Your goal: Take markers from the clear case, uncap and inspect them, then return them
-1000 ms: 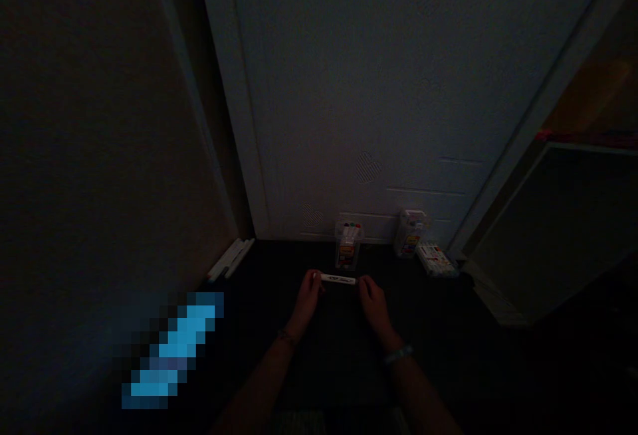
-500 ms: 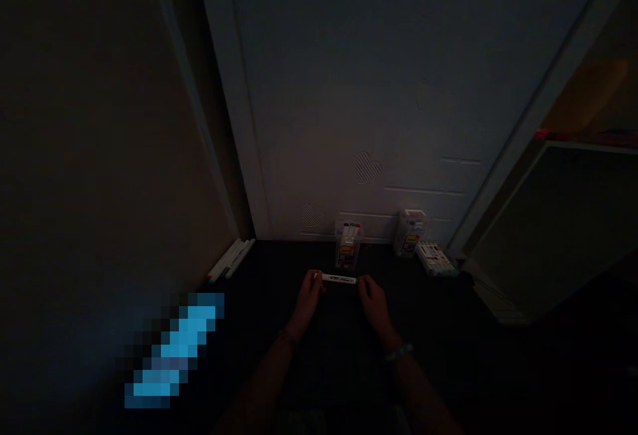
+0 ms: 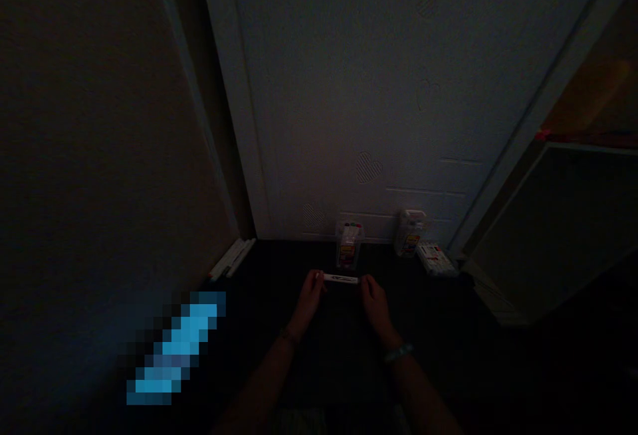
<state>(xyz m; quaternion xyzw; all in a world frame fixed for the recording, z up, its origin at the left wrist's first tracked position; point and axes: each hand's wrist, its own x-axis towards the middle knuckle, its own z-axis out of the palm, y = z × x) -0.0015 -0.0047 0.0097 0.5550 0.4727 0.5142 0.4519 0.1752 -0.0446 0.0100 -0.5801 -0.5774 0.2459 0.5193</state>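
Note:
A white marker [image 3: 341,278] with dark print lies level between my two hands, just above the dark table. My left hand [image 3: 312,289] is closed around its left end. At its right end, the fingers of my right hand [image 3: 373,295] are closed on the tip. Just beyond the marker stands a clear plastic case [image 3: 347,249] with several markers in it, their coloured ends at the top. The dim light hides the fine detail of my fingers.
Several white markers [image 3: 232,259] lie by the left wall. At the back right stand a second clear case [image 3: 410,232] and, beside it, a flat pack of markers [image 3: 436,259]. A pale panel with heart patterns [image 3: 369,167] rises behind the table. A bright pixelated patch [image 3: 182,345] shows at lower left.
The view has shifted very slightly and looks a little darker. Both hands keep the same hold on the marker, and nothing else has visibly moved.

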